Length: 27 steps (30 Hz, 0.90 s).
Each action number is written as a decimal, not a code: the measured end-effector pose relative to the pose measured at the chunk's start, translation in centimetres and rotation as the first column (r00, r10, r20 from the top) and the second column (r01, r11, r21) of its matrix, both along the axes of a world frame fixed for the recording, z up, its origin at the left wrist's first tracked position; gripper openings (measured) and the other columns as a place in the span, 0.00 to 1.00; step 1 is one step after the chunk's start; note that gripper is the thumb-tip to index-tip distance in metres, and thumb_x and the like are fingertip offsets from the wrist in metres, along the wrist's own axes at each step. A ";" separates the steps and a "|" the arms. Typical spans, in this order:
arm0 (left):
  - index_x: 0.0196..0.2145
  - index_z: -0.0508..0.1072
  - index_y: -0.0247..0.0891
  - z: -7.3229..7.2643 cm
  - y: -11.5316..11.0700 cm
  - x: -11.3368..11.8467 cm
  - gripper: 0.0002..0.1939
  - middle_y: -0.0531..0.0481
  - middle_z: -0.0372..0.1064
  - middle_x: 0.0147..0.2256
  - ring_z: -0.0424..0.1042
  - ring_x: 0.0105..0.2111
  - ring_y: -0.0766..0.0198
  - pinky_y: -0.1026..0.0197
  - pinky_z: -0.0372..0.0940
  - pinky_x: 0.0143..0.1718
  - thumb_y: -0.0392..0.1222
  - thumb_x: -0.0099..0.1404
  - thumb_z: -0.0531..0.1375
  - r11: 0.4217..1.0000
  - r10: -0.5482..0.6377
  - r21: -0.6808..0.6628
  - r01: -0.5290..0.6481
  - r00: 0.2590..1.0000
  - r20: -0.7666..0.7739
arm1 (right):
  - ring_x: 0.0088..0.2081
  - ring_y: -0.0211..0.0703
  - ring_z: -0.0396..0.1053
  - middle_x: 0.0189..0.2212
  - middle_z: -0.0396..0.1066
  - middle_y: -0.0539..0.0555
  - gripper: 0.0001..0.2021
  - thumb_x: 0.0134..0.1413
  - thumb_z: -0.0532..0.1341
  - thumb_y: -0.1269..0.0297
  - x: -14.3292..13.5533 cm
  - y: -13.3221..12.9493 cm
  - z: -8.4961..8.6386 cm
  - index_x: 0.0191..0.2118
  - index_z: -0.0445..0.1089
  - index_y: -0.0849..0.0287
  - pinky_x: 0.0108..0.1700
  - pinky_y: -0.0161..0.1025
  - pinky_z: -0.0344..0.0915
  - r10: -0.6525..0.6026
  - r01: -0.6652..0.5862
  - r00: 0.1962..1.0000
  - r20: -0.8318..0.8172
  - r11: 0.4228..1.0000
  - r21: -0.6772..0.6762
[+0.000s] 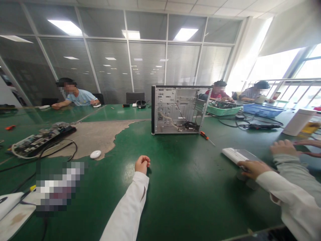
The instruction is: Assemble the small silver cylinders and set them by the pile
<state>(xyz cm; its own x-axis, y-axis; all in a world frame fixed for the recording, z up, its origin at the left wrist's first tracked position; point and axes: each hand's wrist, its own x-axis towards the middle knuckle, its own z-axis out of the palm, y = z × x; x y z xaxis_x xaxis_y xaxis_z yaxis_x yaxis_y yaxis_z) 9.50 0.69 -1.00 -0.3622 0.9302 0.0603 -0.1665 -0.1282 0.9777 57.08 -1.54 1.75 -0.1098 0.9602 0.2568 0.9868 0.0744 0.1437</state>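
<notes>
My left hand (142, 164) rests on the green table (180, 180) with its fingers curled closed, and nothing shows in them. On the right, my right hand (254, 168) grips the near end of a flat white case (234, 156) with a greyish, see-through top. Beyond my hands stands an open computer case (178, 108), upright, its metal inside and loose wires showing. A screwdriver (204, 135) with an orange and black handle lies beside its lower right corner.
Another person's sleeved hand (284, 147) is just right of mine, near a white cylinder (298, 122). Green (223, 111) and blue baskets (263, 111) stand behind. Left are circuit parts (42, 139), cables and a white oval object (95, 154). People sit across the table.
</notes>
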 end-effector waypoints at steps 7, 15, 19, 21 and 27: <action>0.18 0.63 0.34 -0.1 0.0 0.0 0.09 0.57 0.62 0.15 0.59 0.13 0.74 0.72 0.54 0.15 0.28 0.36 0.47 1.000 -0.026 0.000 0.026 1.000 0.004 | 0.34 0.45 0.65 0.30 0.68 0.59 0.10 0.38 0.57 0.66 -4.2 1.6 1.0 0.32 0.67 0.54 0.35 0.39 0.56 0.203 -0.195 0.979 0.013 0.957 -0.214; 0.18 0.63 0.34 0.1 -0.1 0.0 0.09 0.57 0.61 0.15 0.59 0.13 0.74 0.72 0.54 0.15 0.28 0.36 0.46 0.999 -0.034 -0.008 0.034 0.999 0.003 | 0.34 0.42 0.63 0.30 0.68 0.53 0.18 0.38 0.57 0.65 -21.2 3.2 1.8 0.41 0.61 0.58 0.39 0.39 0.55 0.514 -0.522 0.835 -0.196 0.853 0.014; 0.18 0.63 0.34 0.2 -0.1 -0.1 0.09 0.57 0.61 0.15 0.60 0.13 0.74 0.71 0.54 0.15 0.28 0.36 0.46 0.999 -0.037 -0.012 0.037 0.999 0.000 | 0.36 0.42 0.62 0.32 0.66 0.53 0.26 0.38 0.57 0.65 -28.4 3.8 1.1 0.48 0.55 0.58 0.40 0.40 0.56 0.594 -0.600 0.695 -0.404 0.790 0.129; 0.18 0.63 0.34 0.2 -0.2 -0.1 0.09 0.57 0.61 0.15 0.60 0.13 0.74 0.71 0.54 0.15 0.28 0.36 0.46 0.999 -0.036 -0.013 0.036 0.999 -0.001 | 0.38 0.41 0.62 0.34 0.66 0.52 0.29 0.37 0.57 0.65 -30.6 4.1 0.1 0.50 0.50 0.57 0.41 0.40 0.56 0.585 -0.605 0.583 -0.563 0.776 0.179; 0.18 0.63 0.34 0.3 0.0 -0.1 0.09 0.57 0.61 0.15 0.60 0.14 0.74 0.71 0.54 0.15 0.28 0.36 0.47 0.999 -0.036 -0.031 0.036 0.999 0.002 | 0.41 0.41 0.61 0.40 0.63 0.53 0.43 0.25 0.62 0.70 -31.7 4.9 -4.0 0.53 0.43 0.56 0.44 0.42 0.57 0.413 -0.533 0.274 -0.868 0.817 0.220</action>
<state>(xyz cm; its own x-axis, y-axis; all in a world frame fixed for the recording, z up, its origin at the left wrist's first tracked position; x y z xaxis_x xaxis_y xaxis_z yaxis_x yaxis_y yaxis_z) 9.38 0.67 -0.68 -0.3287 0.9439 0.0306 -0.1723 -0.0918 0.9808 25.42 3.36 -2.27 -0.3366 0.8422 0.4212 0.3461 0.5266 -0.7765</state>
